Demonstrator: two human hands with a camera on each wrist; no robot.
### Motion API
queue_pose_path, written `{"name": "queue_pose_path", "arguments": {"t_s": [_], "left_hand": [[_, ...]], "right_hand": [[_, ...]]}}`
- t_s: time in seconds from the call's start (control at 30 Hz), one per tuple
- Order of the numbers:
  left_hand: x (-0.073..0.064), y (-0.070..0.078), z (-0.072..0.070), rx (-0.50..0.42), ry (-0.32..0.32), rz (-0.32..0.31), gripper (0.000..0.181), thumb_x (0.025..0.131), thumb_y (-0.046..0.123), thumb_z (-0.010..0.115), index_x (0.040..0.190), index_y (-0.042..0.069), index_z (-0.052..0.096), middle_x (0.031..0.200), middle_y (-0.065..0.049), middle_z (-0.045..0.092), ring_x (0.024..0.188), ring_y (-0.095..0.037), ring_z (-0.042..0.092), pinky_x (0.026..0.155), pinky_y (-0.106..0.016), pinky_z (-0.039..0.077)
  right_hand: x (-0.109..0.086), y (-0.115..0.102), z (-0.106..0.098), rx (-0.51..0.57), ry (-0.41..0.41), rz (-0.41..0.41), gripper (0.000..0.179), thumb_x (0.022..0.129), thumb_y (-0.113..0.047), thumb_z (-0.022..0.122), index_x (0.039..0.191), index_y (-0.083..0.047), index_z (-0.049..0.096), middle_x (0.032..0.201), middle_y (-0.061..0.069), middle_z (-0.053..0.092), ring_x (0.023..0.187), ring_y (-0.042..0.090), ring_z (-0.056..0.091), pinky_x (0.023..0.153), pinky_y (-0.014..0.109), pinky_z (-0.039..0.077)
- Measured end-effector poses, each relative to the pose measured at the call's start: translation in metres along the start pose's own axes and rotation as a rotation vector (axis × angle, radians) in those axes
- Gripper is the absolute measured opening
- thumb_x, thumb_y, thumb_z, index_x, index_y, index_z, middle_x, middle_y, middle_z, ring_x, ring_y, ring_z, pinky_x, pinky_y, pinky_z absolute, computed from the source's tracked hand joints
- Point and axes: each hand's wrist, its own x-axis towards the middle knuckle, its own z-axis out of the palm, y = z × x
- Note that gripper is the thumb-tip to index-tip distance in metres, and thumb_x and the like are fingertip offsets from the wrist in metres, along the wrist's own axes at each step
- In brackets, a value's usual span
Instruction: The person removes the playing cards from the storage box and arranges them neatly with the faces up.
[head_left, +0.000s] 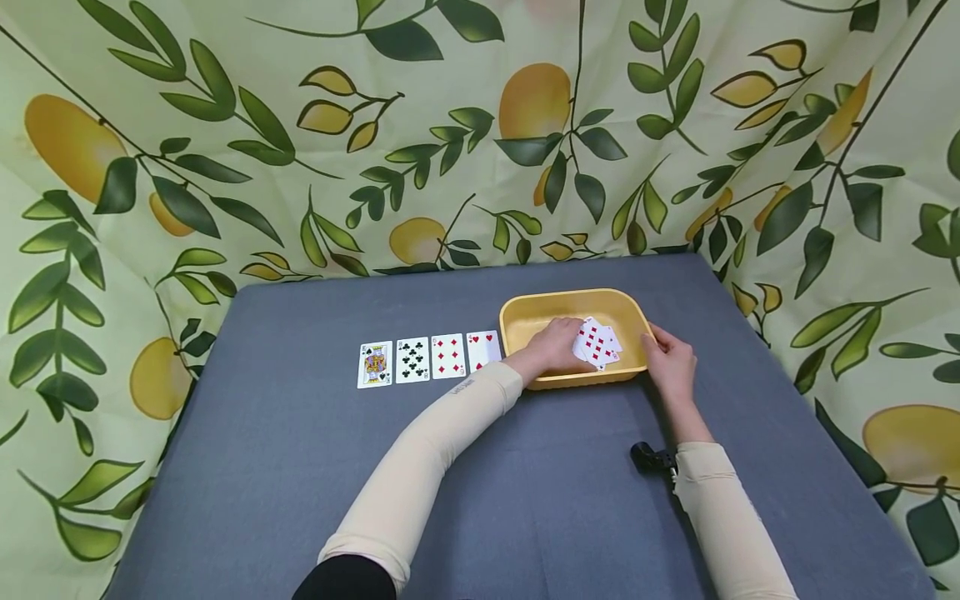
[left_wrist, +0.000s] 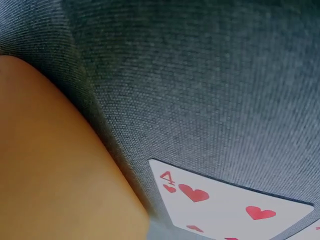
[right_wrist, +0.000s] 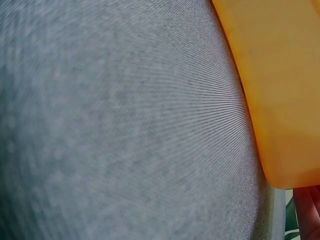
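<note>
My left hand [head_left: 557, 343] reaches over the near left side of a yellow plastic tray [head_left: 570, 382] and grips the left edge of some fanned playing cards [head_left: 597, 343], a red diamond card uppermost. Part of these cards is hidden behind the hand. At the tray's right end, my right hand [head_left: 670, 358] holds the rim, thumb side at the edge. In the right wrist view the tray's yellow wall [right_wrist: 280, 100] fills the right side. Just left of the tray, the four of hearts [head_left: 482, 348] lies face up, partly covered by my left forearm.
In a row on the grey cloth-covered table [head_left: 300, 467] lie a king [head_left: 375, 364], a black club card [head_left: 412, 360] and a diamond card [head_left: 447, 356], ending at the four of hearts. A black device [head_left: 651, 457] sits at my right wrist. A leaf-patterned curtain [head_left: 450, 167] hangs behind.
</note>
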Motion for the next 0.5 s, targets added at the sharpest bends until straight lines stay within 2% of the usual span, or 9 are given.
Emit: {"name": "queue_pose_path", "arguments": {"t_s": [0.17,0.33,0.5], "left_hand": [[0.0019,0.0005,0.0026,0.015,0.021,-0.011,0.085,0.078,0.053,0.076,0.142,0.008,0.044,0.137,-0.004,0.053,0.128,-0.018,0.044,0.104,-0.025,0.038],[0.0035,-0.0003,0.0045,0.011,0.025,-0.025,0.081,0.079,0.051,0.076,0.141,0.008,0.045,0.137,-0.004,0.053,0.128,-0.019,0.044,0.104,-0.025,0.038],[0.0039,0.0019,0.0048,0.031,0.048,-0.030,0.078,0.077,0.056,0.075,0.134,0.009,0.050,0.125,-0.002,0.058,0.117,-0.016,0.050,0.097,-0.024,0.042]], "right_hand": [[0.0002,-0.0011,0.0004,0.000,-0.005,0.008,0.046,0.099,-0.036,0.052,0.137,-0.012,0.058,0.127,0.013,0.063,0.105,0.021,0.064,0.070,0.008,0.047],[0.0012,-0.0008,0.0002,-0.008,0.000,0.000,0.045,0.098,-0.036,0.052,0.136,-0.013,0.058,0.126,0.012,0.064,0.105,0.020,0.063,0.068,0.006,0.045],[-0.0007,-0.0002,0.0003,-0.007,-0.008,0.008,0.046,0.099,-0.037,0.051,0.137,-0.012,0.057,0.128,0.012,0.063,0.106,0.021,0.063,0.067,0.006,0.045]]}}
